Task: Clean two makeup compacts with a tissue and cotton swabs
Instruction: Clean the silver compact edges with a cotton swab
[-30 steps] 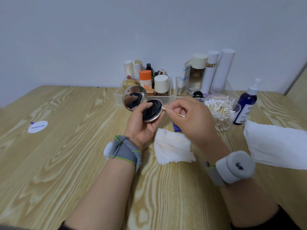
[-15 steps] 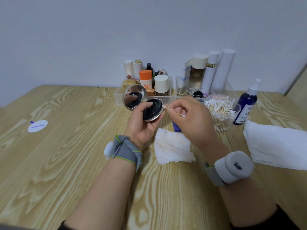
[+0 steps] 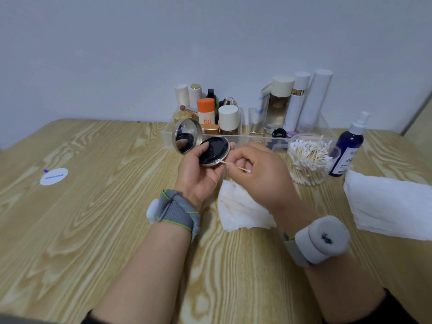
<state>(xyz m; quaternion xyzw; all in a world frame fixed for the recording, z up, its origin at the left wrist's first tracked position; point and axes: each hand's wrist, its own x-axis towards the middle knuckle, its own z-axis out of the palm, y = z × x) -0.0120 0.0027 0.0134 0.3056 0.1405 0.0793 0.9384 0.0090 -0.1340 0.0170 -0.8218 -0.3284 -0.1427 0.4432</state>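
A person's left hand point(image 3: 198, 170) cradles an open round black compact with a silver rim point(image 3: 217, 148). Its fingers are curled under the base, its thumb lies across the black insert, and the mirrored lid point(image 3: 187, 136) is tipped up on the far side of that hold. The right hand point(image 3: 261, 176) pinches a thin wooden-stemmed cotton swab point(image 3: 233, 166) between thumb and fingertips, the white tip touching the silver rim on the edge nearest the pinch. Over the last second the tip has slid along the rim, from the side of the pan toward its near edge, which suggests the groove is being worked round bit by bit, with part of the circuit likely left. Just below both hands a crumpled white tissue smudged tan point(image 3: 243, 211) lies on the wood-grain table point(image 3: 93, 206). A clear jar of fresh swabs point(image 3: 309, 160) stands just beyond the right hand's knuckles — a second compact cannot be picked out
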